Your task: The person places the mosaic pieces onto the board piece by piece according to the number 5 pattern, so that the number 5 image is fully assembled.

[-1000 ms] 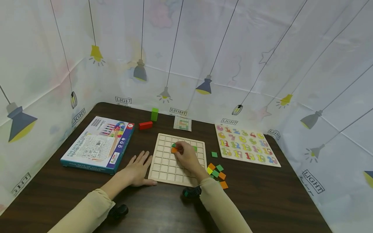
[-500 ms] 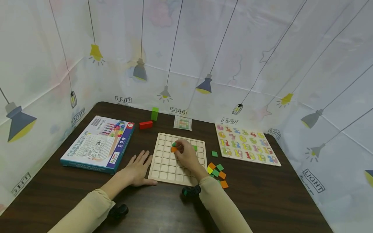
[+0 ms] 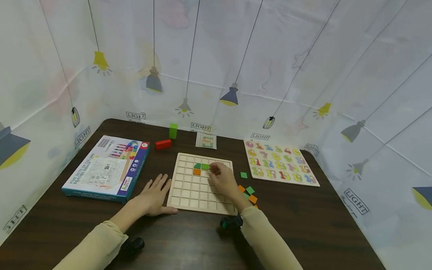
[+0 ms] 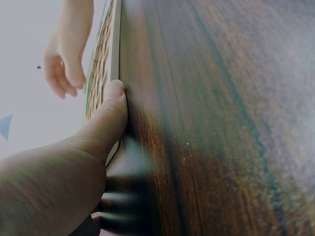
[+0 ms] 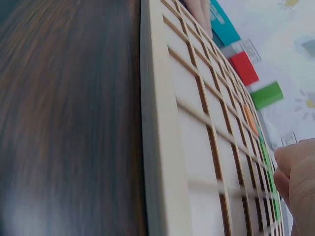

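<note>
The wooden grid board [image 3: 189, 204] lies mid-table. On it sit an orange tile [image 3: 197, 172], a tile with a green curved part [image 3: 197, 165] just above that, and a green tile [image 3: 204, 167] to its right. My right hand [image 3: 224, 180] hovers over the board's upper right part, fingers loosely bent, close beside the green tile. No piece shows between its fingers; part of the board beneath is hidden. My left hand [image 3: 153, 198] rests spread on the table, its thumb [image 4: 110, 101] against the board's near left edge.
Loose green and orange tiles [image 3: 252, 199] lie right of the board, partly behind my right wrist. A number puzzle board [image 3: 280, 163] stands beyond. Behind are a pattern card [image 3: 206, 140], a red block [image 3: 163, 144] and a green block [image 3: 173, 131]. A flat box [image 3: 106, 167] lies left.
My right hand has shifted right from the tiles, revealing the green tile beside the curved one. It now covers where another green tile lay. The head view has turned slightly; my left hand stays put.
</note>
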Motion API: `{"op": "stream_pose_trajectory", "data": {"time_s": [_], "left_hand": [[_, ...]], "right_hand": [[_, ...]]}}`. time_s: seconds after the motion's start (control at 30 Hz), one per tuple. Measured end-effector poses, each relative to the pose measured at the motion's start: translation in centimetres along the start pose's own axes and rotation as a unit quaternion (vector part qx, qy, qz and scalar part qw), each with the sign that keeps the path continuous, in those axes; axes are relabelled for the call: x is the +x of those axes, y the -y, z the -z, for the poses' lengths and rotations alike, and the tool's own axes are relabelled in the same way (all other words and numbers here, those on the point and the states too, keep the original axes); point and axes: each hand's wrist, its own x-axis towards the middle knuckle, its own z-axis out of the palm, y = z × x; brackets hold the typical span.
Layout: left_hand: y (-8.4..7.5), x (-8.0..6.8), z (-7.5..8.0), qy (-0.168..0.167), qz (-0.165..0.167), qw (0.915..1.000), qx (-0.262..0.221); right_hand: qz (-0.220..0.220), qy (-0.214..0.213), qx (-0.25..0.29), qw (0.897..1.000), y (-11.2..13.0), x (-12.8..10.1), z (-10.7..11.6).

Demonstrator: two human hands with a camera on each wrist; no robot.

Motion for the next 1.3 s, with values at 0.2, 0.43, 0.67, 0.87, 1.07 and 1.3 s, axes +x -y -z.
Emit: {"op": "stream_pose_trajectory", "data": {"time_s": [0.2, 0.43, 0.67, 0.87, 1.07, 1.3], "left_hand": [[0.1, 0.1, 0.1, 0.005, -0.002, 1.0, -0.002], [0.7, 0.4, -0.3, 0.012, -0.002, 0.9999, -0.001], [0.5, 0.0, 0.2, 0.009, -0.001, 0.9998, -0.02], [0.2, -0.3, 0.4, 0.006, -0.001, 0.9998, -0.02], [0.6, 0.2, -0.2, 0.01, -0.007, 0.9997, -0.023], [0.5, 0.3, -0.3, 0.013, -0.011, 0.9996, -0.024]], "right_hand": [[-0.005, -0.02, 0.009, 1.0, -1.7, -1.8, 2.2], [0.004, -0.043, -0.013, 0.999, -2.3, -4.0, 4.4], [-0.031, -0.061, -0.007, 0.998, -3.2, -5.6, 6.5], [-0.075, -0.08, -0.018, 0.994, -4.0, -7.3, 8.6], [-0.087, -0.099, -0.034, 0.991, -4.9, -8.9, 9.8], [-0.111, -0.088, -0.043, 0.989, -5.5, -10.4, 10.7]]}}
